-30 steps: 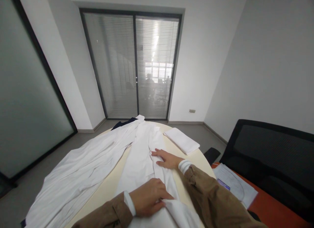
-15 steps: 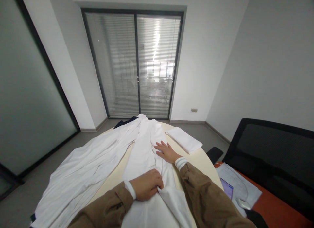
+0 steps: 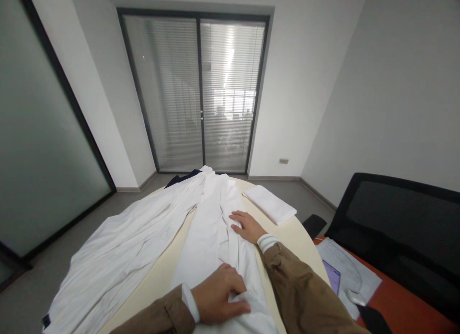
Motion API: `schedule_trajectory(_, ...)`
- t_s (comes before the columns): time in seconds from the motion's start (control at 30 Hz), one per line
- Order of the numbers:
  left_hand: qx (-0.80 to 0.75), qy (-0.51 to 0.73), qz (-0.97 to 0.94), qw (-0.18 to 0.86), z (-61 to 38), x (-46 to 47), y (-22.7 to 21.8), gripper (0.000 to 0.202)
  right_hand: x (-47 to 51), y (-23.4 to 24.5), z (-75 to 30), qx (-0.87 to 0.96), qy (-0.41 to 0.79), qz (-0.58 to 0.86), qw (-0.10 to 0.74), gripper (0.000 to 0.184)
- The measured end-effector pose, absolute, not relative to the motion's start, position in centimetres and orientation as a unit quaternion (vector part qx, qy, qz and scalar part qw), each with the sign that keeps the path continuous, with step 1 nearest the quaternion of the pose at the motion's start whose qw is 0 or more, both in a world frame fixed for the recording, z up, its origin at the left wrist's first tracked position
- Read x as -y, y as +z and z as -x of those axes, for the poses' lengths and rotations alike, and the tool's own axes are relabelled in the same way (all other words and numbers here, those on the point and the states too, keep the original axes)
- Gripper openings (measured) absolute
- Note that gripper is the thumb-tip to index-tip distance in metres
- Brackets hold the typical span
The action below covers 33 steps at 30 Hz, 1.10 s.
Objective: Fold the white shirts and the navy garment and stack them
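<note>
A white garment point(image 3: 204, 228) lies in a long strip down the round table, creased along its right side. My left hand point(image 3: 223, 295) is on its near part, thumb spread from the forefinger with a fold of white cloth between them; its other fingertips are hidden. Farther up, my right hand point(image 3: 247, 226) rests on the right edge of the strip with its fingers outstretched. To the left spreads a wide, wrinkled stretch of white cloth point(image 3: 125, 243), meeting the strip at the far end.
A folded white cloth point(image 3: 269, 203) sits at the right of the cream table point(image 3: 300, 250). Dark cloth point(image 3: 181, 178) shows at the far edge. At right, a black mesh chair point(image 3: 395, 219) stands behind an orange surface with papers point(image 3: 366, 271), a phone point(image 3: 332, 276) and a small white device point(image 3: 355, 297).
My left hand has moved nearer to me and slightly right, its pinch loosened. The raised fold there lies lower. My right hand has shifted slightly right and down.
</note>
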<state>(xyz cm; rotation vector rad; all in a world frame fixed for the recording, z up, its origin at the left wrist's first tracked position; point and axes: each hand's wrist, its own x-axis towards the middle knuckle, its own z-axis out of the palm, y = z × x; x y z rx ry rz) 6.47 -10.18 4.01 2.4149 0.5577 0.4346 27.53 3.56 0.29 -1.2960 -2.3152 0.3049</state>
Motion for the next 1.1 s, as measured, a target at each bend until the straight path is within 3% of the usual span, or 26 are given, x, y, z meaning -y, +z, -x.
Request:
schedule_trajectory(0.13,-0.112,0.226,-0.883,0.395,-5.9,10.7,4.8,0.031,-3.4,0.2,-27.8,0.838,0.138,0.485,0.209,0.049)
schedule_trajectory(0.3,-0.106,0.22,-0.889,0.386,-4.7,11.5,6.5,0.028,-3.9,0.0,-28.0,0.833,0.153,0.487,0.214,0.048)
schedule_trajectory(0.4,-0.118,0.156,-0.907,0.372,-4.1,11.5,7.6,0.016,-4.1,-0.2,-28.1,0.829,0.16,0.491,0.213,0.047)
schedule_trajectory(0.5,-0.158,0.029,-0.915,0.371,-4.0,11.4,7.4,0.03,-4.2,-0.3,-28.1,0.827,0.163,0.496,0.208,0.047)
schedule_trajectory(0.6,-0.2,-0.04,-0.922,0.331,-4.6,11.9,6.2,0.032,-4.1,-0.3,-28.1,0.827,0.162,0.497,0.206,0.047)
schedule_trajectory(0.73,-0.218,-0.018,-0.943,0.25,-6.2,12.8,4.4,0.017,-4.0,-0.2,-28.0,0.826,0.161,0.497,0.211,0.046)
schedule_trajectory(0.87,-0.173,-0.006,-0.955,0.242,-7.3,12.9,3.6,0.002,-3.9,-0.1,-28.0,0.828,0.156,0.495,0.214,0.045)
schedule_trajectory(0.97,-0.088,0.059,-0.967,0.231,-6.8,12.9,4.6,0.013,-3.9,-0.2,-28.0,0.828,0.155,0.493,0.215,0.045)
schedule_trajectory(1.1,-0.05,0.229,-0.968,0.088,-4.3,13.4,7.8,0.024,-4.0,-0.1,-28.1,0.828,0.161,0.494,0.213,0.045)
